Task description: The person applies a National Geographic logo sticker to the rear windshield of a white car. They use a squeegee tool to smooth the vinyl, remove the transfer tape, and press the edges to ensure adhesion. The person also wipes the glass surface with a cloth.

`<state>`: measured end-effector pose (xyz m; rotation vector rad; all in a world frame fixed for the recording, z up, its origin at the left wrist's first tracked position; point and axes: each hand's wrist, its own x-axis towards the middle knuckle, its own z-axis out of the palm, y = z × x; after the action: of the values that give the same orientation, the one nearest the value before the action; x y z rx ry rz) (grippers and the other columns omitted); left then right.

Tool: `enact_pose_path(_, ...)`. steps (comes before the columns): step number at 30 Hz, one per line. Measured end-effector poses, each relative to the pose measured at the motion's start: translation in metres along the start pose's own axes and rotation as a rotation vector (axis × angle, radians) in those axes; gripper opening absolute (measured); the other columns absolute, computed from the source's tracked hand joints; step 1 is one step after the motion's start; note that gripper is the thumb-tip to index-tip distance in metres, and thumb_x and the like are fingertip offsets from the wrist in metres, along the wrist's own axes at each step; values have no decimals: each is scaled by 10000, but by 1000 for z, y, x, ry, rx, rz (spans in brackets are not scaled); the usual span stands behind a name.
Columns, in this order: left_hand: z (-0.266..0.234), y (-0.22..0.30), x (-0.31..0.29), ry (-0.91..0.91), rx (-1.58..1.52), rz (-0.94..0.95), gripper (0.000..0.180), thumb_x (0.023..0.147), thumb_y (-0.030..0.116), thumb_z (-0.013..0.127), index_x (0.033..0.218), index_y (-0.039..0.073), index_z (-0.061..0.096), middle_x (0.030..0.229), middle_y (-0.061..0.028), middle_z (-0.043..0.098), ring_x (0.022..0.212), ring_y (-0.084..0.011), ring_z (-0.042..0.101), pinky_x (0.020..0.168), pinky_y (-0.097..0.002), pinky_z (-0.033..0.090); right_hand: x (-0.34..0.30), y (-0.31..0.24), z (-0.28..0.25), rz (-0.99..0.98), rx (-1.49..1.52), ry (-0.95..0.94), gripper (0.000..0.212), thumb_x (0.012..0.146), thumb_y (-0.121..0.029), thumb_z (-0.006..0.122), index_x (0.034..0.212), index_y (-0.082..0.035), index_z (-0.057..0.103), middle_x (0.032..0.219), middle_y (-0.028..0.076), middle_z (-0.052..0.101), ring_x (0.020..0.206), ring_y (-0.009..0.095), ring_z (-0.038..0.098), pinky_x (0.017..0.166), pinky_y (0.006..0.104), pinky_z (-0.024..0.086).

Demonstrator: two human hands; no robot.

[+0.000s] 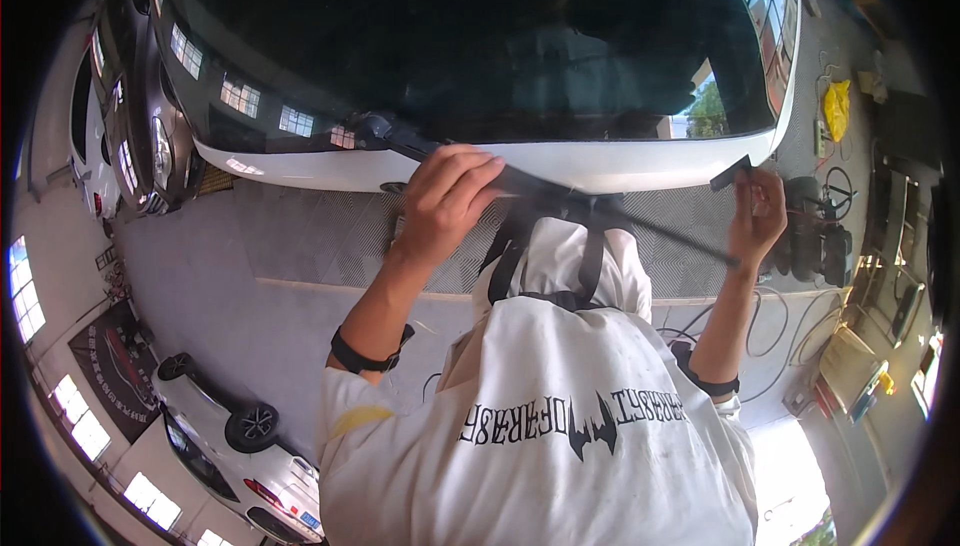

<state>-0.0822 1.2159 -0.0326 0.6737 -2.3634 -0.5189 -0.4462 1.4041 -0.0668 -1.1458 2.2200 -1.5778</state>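
A black wiper arm [405, 138] sticks out from its pivot at the lower edge of the car's dark window [480, 46]. My left hand [447, 196] is closed around it near its middle. From that hand a long, thin black wiper blade [640, 221] slants down to the right, partly blurred, its far end by my right wrist. My right hand [757, 214] pinches a small flat black piece [731, 174], whose exact kind I cannot make out, just off the right corner of the white body edge [640, 168].
A dark car [145, 136] stands to the left and a white car [225, 466] at lower left. Patterned grey floor tiles [300, 236] lie below the bodywork. On the right are hoses [790, 331], black equipment [822, 236] and a yellow bag [838, 111].
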Motion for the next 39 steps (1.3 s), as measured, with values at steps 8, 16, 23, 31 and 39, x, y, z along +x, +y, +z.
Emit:
enact_pose_path(8, 50, -21, 22, -48, 77, -16, 436, 648, 2, 870, 1057, 46, 724, 968, -50, 672, 934, -256, 643, 827, -387, 529, -10, 17, -37, 51, -42, 89, 115, 976, -31, 698, 1075, 18, 665, 959, -5, 631, 872, 69, 562, 799, 232, 473)
enact_pose_path(16, 66, -35, 23, -59, 182, -12, 388, 691, 85, 866, 1052, 61, 726, 994, -38, 656, 1006, -242, 630, 893, -397, 497, -7, 19, -39, 18, -64, 98, 120, 979, -33, 696, 1082, 21, 665, 957, 3, 640, 867, 70, 578, 780, 226, 471)
enact_pose_path(23, 38, -58, 14, -262, 261, 104, 628, 834, 400, 769, 1381, 154, 584, 1517, -19, 471, 1423, -240, 411, 1187, -461, 344, -3, 28, -30, -8, -107, 35, 114, 978, -37, 693, 1069, 24, 661, 957, 9, 630, 855, 83, 577, 778, 236, 492)
enact_pose_path(31, -114, -248, -27, 34, 548, -272, 1415, 527, 837, 811, 1661, 277, 176, 1720, -206, 32, 1569, -485, 22, 1204, -715, 89, 18, -11, -8, -67, -196, -86, 104, 980, -43, 692, 1051, 26, 660, 971, 33, 643, 870, 126, 621, 820, 273, 521)
enact_pose_path(39, -86, -262, -81, 295, 520, -582, 1387, 672, 882, 683, 1654, 81, 121, 1690, -292, 48, 1567, -487, 45, 1218, -678, 68, 32, -12, 29, -137, -228, -158, 95, 982, -34, 687, 1056, 15, 654, 985, 38, 656, 902, 141, 611, 816, 286, 501)
